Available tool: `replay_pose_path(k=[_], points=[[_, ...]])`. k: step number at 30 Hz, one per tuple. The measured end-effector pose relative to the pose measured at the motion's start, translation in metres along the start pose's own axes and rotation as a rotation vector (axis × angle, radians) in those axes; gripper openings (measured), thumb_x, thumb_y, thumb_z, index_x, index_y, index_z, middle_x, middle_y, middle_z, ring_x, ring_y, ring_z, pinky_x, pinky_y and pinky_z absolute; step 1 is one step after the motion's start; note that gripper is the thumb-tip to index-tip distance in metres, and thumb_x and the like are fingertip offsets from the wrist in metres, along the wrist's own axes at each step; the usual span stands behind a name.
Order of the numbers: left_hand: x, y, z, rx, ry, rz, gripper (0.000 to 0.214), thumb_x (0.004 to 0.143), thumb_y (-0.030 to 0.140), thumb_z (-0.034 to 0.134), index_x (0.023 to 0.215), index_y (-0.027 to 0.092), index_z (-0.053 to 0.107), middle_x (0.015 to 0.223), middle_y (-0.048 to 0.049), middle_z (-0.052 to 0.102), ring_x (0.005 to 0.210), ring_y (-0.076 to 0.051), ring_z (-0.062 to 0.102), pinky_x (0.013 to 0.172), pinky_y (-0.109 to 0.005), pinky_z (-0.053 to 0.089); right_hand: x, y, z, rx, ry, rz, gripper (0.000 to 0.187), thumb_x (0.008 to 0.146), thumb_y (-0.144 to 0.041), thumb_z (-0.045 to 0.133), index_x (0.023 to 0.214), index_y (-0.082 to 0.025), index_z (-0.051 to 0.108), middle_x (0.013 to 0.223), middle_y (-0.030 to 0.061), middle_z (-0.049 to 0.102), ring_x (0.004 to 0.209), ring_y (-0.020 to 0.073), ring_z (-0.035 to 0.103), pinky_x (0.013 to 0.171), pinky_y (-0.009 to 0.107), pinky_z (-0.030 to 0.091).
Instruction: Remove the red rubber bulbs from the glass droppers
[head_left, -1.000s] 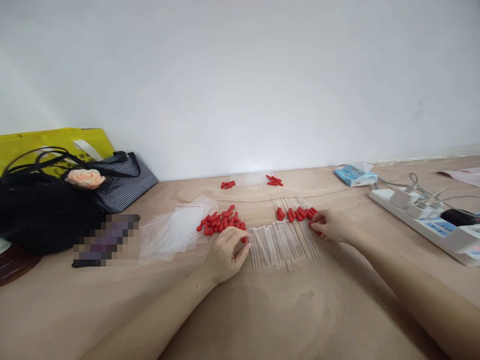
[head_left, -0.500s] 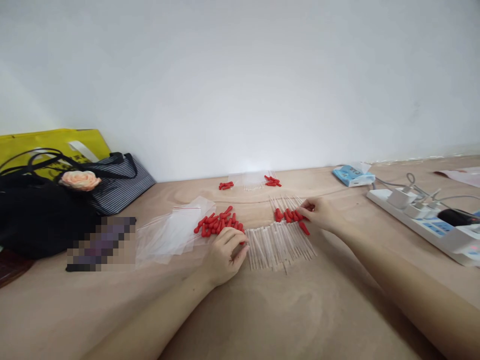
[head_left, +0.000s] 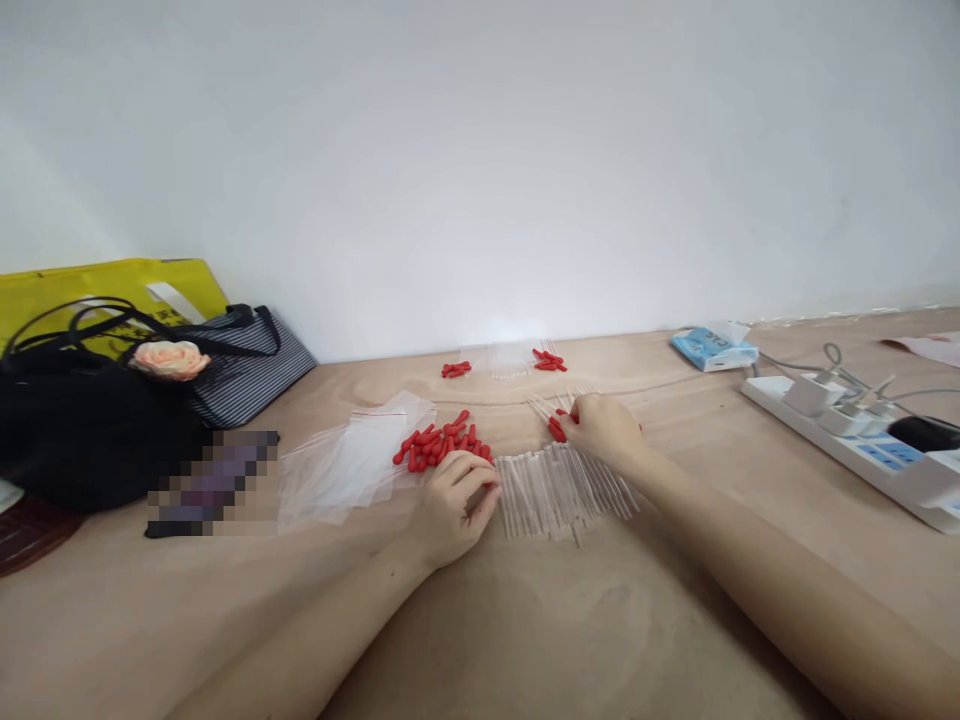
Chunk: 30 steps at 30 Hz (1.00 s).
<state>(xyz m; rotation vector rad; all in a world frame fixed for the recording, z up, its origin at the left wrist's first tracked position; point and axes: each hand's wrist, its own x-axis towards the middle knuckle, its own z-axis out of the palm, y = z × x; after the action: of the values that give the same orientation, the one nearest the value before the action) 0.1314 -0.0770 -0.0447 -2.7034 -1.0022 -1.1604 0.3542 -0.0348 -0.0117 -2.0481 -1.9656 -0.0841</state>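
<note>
My left hand (head_left: pixel 459 508) rests on the table with thumb and fingers curled together. Anything in its fingertips is too small to make out. Just beyond it lies a pile of red rubber bulbs (head_left: pixel 442 445). To its right is a row of thin clear glass dropper tubes (head_left: pixel 555 490), side by side. Behind this row, my right hand (head_left: pixel 604 428) has its fingers closed on a red rubber bulb (head_left: pixel 564 416). Bulb-fitted droppers (head_left: pixel 541 404) lie there with tips pointing toward the wall, partly covered by that hand.
Clear zip bags (head_left: pixel 356 460) lie fanned out on the left. More red-bulbed droppers (head_left: pixel 550 360) lie near the wall. A striped bag (head_left: pixel 251 365) and a black bag (head_left: pixel 90 440) stand far left. On the right are a tissue pack (head_left: pixel 712 348) and a power strip (head_left: pixel 855 440) with cables.
My right hand has moved left over the bulb-fitted droppers and now covers most of them. My left hand has stayed almost in place. The whole view has shifted slightly.
</note>
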Motion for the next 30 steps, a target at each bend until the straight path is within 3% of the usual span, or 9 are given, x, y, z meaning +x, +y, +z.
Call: replay_pose_path(k=[6,10,17,22,30], points=[[0.001,0.008,-0.007,0.371,0.13,0.176,0.033,0.078,0.021,0.051,0.111,0.02,0.053,0.114,-0.0099,0.056,0.111,-0.024,0.045,0.093,-0.041,0.036,-0.04,0.017,-0.004,0.265,0.272,-0.535,0.019,0.082,-0.03,0.046,0.087,-0.019,0.062,0.083,0.0052,0.06,0.073,0.0145,0.054,0.061,0.024,0.04],[0.003,0.021,-0.011,0.413,0.076,0.251,0.028,0.08,0.016,0.048,0.106,0.024,0.055,0.101,-0.0028,0.064,0.1,-0.021,0.053,0.095,-0.045,0.028,-0.069,0.015,0.005,0.309,0.477,-0.706,0.016,0.082,-0.025,0.048,0.084,-0.019,0.062,0.079,0.005,0.06,0.072,0.0145,0.05,0.065,0.026,0.04],[0.002,0.021,-0.001,0.322,0.032,0.235,0.012,0.08,0.018,0.052,0.089,0.02,0.06,0.07,0.0016,0.065,0.067,-0.014,0.053,0.075,-0.034,0.037,-0.079,0.006,0.02,0.285,0.462,-0.73,0.015,0.082,-0.021,0.047,0.085,-0.019,0.062,0.079,0.0035,0.061,0.071,0.014,0.048,0.067,0.027,0.037],[0.006,0.02,0.004,0.323,-0.009,0.237,0.01,0.081,0.02,0.05,0.083,0.017,0.059,0.066,0.0002,0.062,0.065,-0.014,0.05,0.071,-0.032,0.036,-0.077,0.002,0.021,0.208,0.521,-0.724,0.015,0.082,-0.025,0.049,0.09,-0.022,0.062,0.077,0.002,0.061,0.073,0.0141,0.048,0.074,0.032,0.03],[0.005,0.023,0.001,0.381,0.005,0.245,0.016,0.083,0.021,0.047,0.073,0.019,0.059,0.06,0.0015,0.06,0.063,-0.013,0.049,0.071,-0.034,0.031,-0.081,0.003,0.021,0.135,0.634,-0.762,0.014,0.081,-0.02,0.049,0.082,-0.022,0.063,0.06,-0.0029,0.055,0.062,0.0099,0.044,0.083,0.035,0.026]])
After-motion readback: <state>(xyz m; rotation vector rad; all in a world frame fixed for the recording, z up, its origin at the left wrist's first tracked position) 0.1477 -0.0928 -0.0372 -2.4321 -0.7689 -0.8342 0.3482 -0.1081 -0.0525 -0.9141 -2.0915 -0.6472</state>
